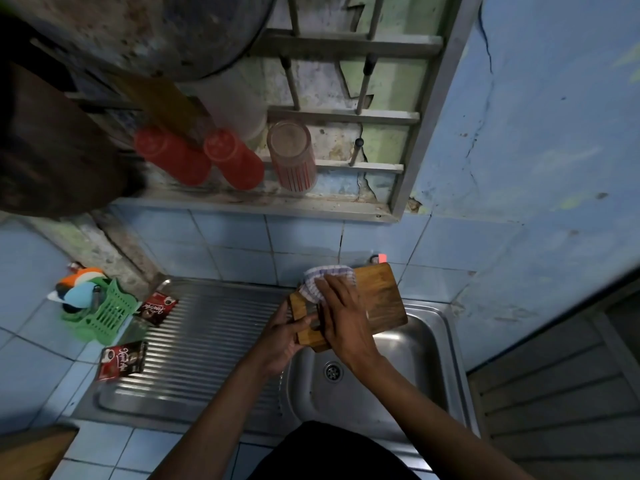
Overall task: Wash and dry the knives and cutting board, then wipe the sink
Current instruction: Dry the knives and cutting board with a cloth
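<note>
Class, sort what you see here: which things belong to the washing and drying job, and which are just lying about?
Belonging to the job:
cutting board, gripped by the left hand
checked cloth, pressed on it by the right hand
sink

Lying about:
two coffee sachets
green basket
red cups

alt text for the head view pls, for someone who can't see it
Over a steel sink, a person's left hand grips a wooden cutting board by its handle end while the right hand presses a checked cloth onto it. Two coffee sachets lie on the ribbed drainboard.
</note>
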